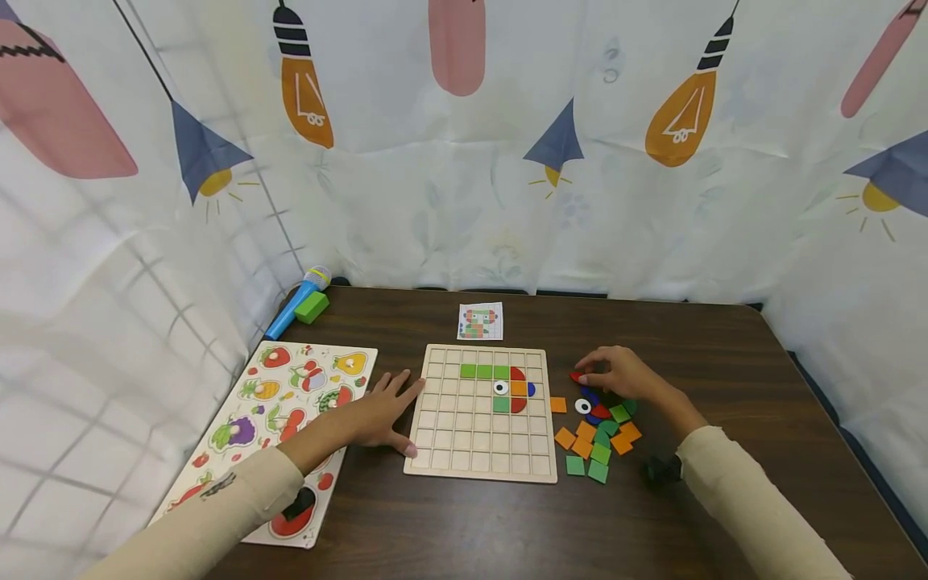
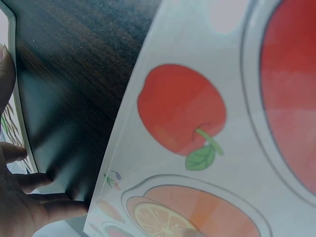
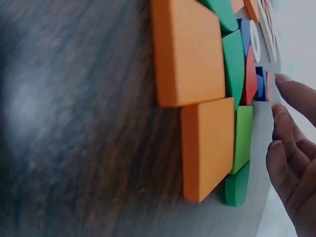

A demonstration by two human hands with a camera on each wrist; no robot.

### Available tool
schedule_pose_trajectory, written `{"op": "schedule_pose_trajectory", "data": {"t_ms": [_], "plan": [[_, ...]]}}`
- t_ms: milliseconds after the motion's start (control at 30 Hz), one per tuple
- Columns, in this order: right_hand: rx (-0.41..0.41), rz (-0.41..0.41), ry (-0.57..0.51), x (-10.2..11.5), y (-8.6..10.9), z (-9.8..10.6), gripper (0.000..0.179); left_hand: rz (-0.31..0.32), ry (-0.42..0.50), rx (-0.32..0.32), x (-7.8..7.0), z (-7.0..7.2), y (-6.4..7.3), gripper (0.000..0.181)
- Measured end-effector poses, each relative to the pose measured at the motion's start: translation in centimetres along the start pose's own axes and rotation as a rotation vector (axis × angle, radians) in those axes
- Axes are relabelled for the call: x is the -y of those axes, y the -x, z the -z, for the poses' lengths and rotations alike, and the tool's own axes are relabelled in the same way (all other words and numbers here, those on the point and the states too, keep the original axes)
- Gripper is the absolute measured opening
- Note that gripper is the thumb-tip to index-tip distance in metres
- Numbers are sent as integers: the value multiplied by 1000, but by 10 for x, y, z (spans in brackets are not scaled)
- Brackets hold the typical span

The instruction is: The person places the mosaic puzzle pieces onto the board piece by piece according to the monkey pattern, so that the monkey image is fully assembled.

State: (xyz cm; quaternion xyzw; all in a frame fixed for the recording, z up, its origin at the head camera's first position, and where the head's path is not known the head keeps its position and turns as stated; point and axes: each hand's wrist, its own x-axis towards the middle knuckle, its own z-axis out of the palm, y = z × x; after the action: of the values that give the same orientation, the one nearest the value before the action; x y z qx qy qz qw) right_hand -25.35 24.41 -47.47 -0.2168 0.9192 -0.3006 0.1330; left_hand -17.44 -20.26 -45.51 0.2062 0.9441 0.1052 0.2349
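Observation:
My left hand (image 1: 387, 409) lies with spread fingers at the left edge of a wooden grid board (image 1: 464, 443), its thumb and a fingertip touching the frame. On the board sit green squares (image 1: 484, 371), red half-rounds (image 1: 518, 405), an orange square (image 1: 518, 388), a blue piece (image 1: 532, 390) and a round eye piece (image 1: 501, 387). Right of the board, my right hand (image 1: 616, 372) pinches a small red piece (image 1: 576, 376) between thumb and fingertips, at the far side of a loose pile. Fingers of that right hand (image 3: 291, 143) are also visible in the right wrist view.
Loose orange squares (image 1: 583, 439), green pieces (image 1: 598, 471) and another eye piece (image 1: 583, 406) lie right of the board. A small pattern card (image 1: 480, 321) sits behind it. At left are a fruit-picture board (image 1: 239, 395), a toy microphone (image 1: 296, 304) and a green block (image 1: 312, 308).

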Motion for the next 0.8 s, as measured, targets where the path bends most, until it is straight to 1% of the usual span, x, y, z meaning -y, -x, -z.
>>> {"op": "schedule_pose_trajectory", "data": {"t_ms": [100,333,467,800], "plan": [[1,-5,20,-2,1,0,26,1,3,1,1,-1,0,112],[-6,-9,114,-1,-1,-2,25,0,13,4,1,-1,0,112],[-5,-30,119,0,-2,-3,24,-8,21,5,1,0,0,112],[-4,-83,154,9,-8,-2,21,-5,9,10,1,0,1,111]]}}
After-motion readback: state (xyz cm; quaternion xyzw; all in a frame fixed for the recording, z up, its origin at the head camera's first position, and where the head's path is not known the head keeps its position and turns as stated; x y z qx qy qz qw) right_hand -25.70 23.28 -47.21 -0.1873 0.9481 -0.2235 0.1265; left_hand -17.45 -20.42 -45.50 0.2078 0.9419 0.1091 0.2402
